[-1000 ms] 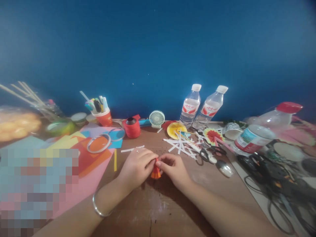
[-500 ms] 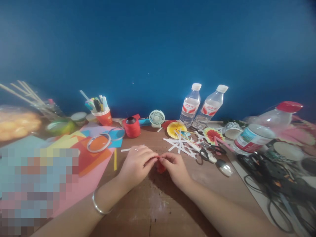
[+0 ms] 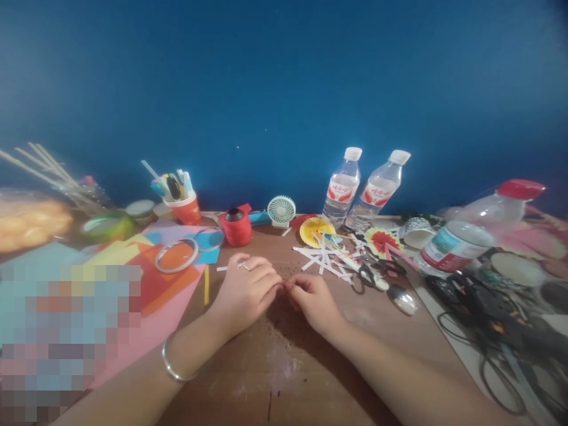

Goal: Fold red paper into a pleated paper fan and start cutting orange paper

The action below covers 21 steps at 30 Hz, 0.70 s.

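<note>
My left hand point(image 3: 249, 291), with a ring and a silver bracelet on that arm, is closed in a pinch. Its fingertips meet a small red piece point(image 3: 284, 286) over the brown table. From the other side my right hand point(image 3: 314, 299) pinches the same piece with thumb and forefinger. Most of the red piece is hidden behind the fingers, so its shape and material are unclear. Just beyond the hands, white paper strips point(image 3: 323, 260) lie in a loose pile beside a yellow pleated paper fan point(image 3: 316, 232).
Coloured paper sheets point(image 3: 171, 290) and tape rolls point(image 3: 177, 255) lie left. At the back stand a cup of pens point(image 3: 184, 210), a red spool point(image 3: 237, 229), a small fan point(image 3: 281, 211) and two water bottles point(image 3: 341, 192). Scissors point(image 3: 367, 276) and black cables point(image 3: 479, 319) lie right.
My left fingers have shifted and its hand has turned slightly. Less of the red piece now shows below the fingertips; both hands still pinch it.
</note>
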Available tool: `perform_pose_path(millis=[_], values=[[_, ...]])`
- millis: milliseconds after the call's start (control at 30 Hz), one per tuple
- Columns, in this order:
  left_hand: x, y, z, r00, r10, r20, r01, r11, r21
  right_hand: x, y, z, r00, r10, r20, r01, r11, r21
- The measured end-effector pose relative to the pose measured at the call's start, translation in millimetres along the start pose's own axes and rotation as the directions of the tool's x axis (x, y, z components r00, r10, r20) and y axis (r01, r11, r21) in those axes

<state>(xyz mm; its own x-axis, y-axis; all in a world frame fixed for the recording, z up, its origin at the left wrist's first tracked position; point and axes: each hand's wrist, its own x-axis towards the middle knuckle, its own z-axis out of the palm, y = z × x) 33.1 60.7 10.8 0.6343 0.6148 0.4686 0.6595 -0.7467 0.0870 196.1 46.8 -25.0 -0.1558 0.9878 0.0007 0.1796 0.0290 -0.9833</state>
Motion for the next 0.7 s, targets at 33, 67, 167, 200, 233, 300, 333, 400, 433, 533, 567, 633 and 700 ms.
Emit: perform_pose_path(millis=[33,67,167,200,233,300,333,400,433,533,567,633,700], values=[[0.3,0.0,-0.7,1.0,-0.002,0.025,0.002,1.0,-0.007,0.7,0.9,-0.9,1.0,-0.007,0.006,0.007,1.0,-0.013],[0.5,0.1,-1.2,0.999,-0.002,0.046,0.003,1.0,-0.013,1.2,1.7,-1.9,1.0,-0.02,0.015,0.02,0.999,-0.033],[0.4,1.2,-2.1,0.998,-0.01,0.069,0.012,1.0,-0.027,0.9,1.5,-4.9,0.997,-0.077,0.03,0.08,0.99,-0.12],[0.2,1.6,-2.1,0.998,-0.023,0.066,0.025,0.999,-0.03,0.2,0.7,-5.6,0.994,-0.104,0.018,0.105,0.983,-0.15],[0.0,2.1,-2.1,0.997,-0.04,0.062,0.042,0.999,-0.032,-0.6,-0.4,-6.1,0.991,-0.136,-0.004,0.133,0.974,-0.183],[-0.6,3.0,-1.8,0.995,-0.075,0.059,0.077,0.996,-0.034,-2.2,-2.5,-6.6,0.975,-0.218,-0.05,0.199,0.946,-0.256],[-0.8,3.4,-1.6,0.994,-0.089,0.056,0.091,0.995,-0.032,-2.9,-3.1,-6.6,0.963,-0.261,-0.064,0.231,0.925,-0.301],[-0.8,4.4,-1.4,0.993,-0.112,0.04,0.113,0.993,-0.02,-3.9,-3.3,-6.3,0.941,-0.331,-0.071,0.278,0.876,-0.395],[-0.5,5.0,-1.3,0.992,-0.126,0.03,0.126,0.992,-0.014,-4.1,-2.9,-6.1,0.934,-0.35,-0.068,0.288,0.854,-0.433],[1.3,6.7,-1.3,0.984,-0.174,0.025,0.175,0.984,-0.037,-4.1,-1.1,-5.6,0.928,-0.366,-0.07,0.285,0.817,-0.501],[1.9,7.1,-1.3,0.98,-0.194,0.037,0.195,0.979,-0.057,-4.0,-0.7,-5.5,0.928,-0.366,-0.071,0.282,0.813,-0.51],[3.2,7.5,-1.2,0.968,-0.239,0.076,0.246,0.965,-0.096,-3.8,-0.5,-5.4,0.927,-0.366,-0.076,0.277,0.808,-0.521],[4.2,7.6,-1.4,0.951,-0.285,0.119,0.299,0.947,-0.121,-4.0,-0.9,-5.3,0.927,-0.367,-0.081,0.272,0.804,-0.529]])
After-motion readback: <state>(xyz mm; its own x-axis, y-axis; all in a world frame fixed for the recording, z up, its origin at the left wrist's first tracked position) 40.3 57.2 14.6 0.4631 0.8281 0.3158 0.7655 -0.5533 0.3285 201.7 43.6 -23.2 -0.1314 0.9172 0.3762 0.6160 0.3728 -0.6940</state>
